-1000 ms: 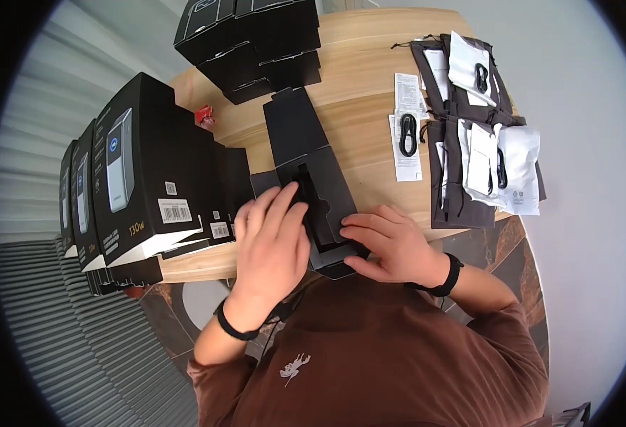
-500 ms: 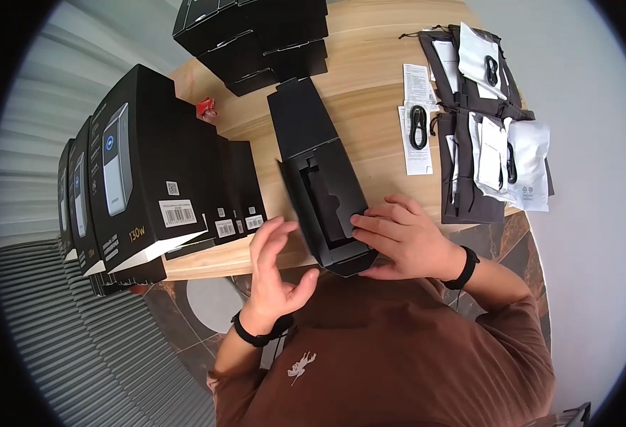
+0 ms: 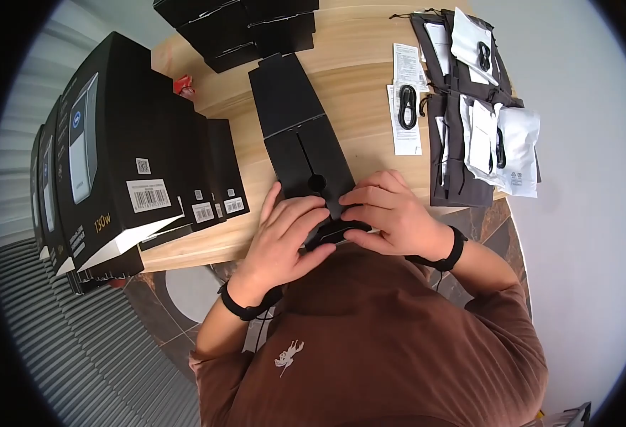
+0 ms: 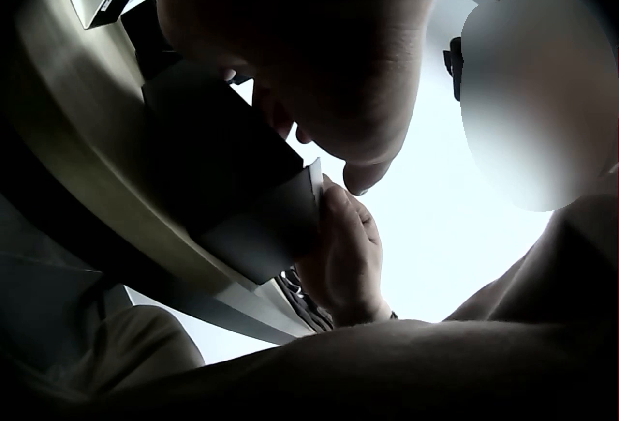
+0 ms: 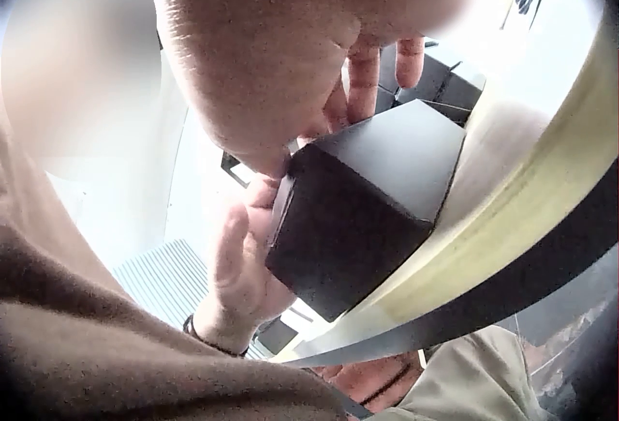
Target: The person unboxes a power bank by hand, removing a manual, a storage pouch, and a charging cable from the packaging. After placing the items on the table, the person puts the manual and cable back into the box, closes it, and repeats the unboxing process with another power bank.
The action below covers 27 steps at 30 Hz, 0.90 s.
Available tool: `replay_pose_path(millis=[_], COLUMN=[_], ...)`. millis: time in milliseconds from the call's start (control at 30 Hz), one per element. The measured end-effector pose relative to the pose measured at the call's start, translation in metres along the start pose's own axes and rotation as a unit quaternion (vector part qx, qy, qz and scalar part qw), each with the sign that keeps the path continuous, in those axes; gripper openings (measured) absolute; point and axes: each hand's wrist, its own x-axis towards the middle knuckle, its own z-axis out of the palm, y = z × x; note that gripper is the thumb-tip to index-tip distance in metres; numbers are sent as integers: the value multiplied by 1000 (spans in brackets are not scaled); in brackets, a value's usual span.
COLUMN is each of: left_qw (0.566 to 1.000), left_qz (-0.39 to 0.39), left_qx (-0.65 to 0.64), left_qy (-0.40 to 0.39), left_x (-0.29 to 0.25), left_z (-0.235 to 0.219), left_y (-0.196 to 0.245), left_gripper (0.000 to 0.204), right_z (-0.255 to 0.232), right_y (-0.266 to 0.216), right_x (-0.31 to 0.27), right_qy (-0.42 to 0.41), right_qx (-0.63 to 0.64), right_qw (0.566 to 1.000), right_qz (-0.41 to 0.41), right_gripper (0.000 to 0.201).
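"Fingers point(image 3: 304, 223) come nearest, so how do they lie?"

"Relaxed, with the thumbs held apart from the rest, on both the left hand point(image 3: 277, 242) and the right hand point(image 3: 400, 219), all resting on the black box point(image 3: 331, 146)"

"And where is that?"

"Between the hands, at the near edge of the tabletop point(image 3: 363, 92), its lid flap point(image 3: 284, 89) stretching forward; a slit and a round hole point(image 3: 318, 183) show in the top panel"

"Beside it?"

"Printed black cartons point(image 3: 117, 114) to the left; to the right, a looped cable point(image 3: 408, 107) on a paper leaflet point(image 3: 407, 64), then dark pouches point(image 3: 462, 191) under white packets point(image 3: 519, 167)"

"Farthest off?"

"Something small and red point(image 3: 183, 86), then stacked black boxes point(image 3: 281, 32) beyond the flap"
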Motion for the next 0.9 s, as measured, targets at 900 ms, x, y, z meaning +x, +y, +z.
replay_pose_path(millis=[900], left_qw=[983], left_qz=[88], left_qx=[19], left_qy=[-162], left_x=[-8], left_z=[-50], left_y=[-13], left_gripper=[32], right_z=[-11], right_y=[58], right_x=[91], right_qy=[199], right_qx=[520], right_qw=[696], right_qz=[453], right_gripper=[59])
